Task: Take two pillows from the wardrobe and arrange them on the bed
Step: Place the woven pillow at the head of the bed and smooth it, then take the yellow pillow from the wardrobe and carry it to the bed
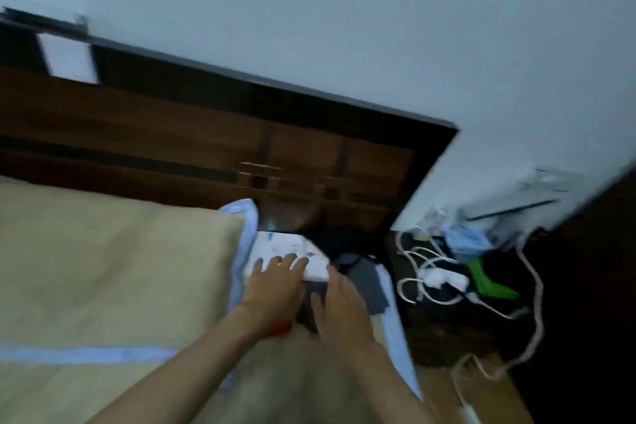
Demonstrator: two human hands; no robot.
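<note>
A tan pillow (103, 268) with a pale blue border lies on the bed against the brown headboard (172, 127). Below it runs more tan fabric with a blue strip (86, 354); I cannot tell if that is a second pillow. My left hand (275, 286) lies flat, fingers spread, on a white box (285, 244) at the bed's right head corner. My right hand (340, 306) is just right of it, thumb at the box's corner, fingers bent over a dark object (306, 313). The frame is blurred. No wardrobe is in view.
A dark grey flat item (370, 286) lies right of my hands. Beside the bed a dark bedside surface (447, 337) carries tangled white cables (433, 272), a charger, a green object (488, 282) and blue packets. A white card (69, 58) leans on the headboard shelf.
</note>
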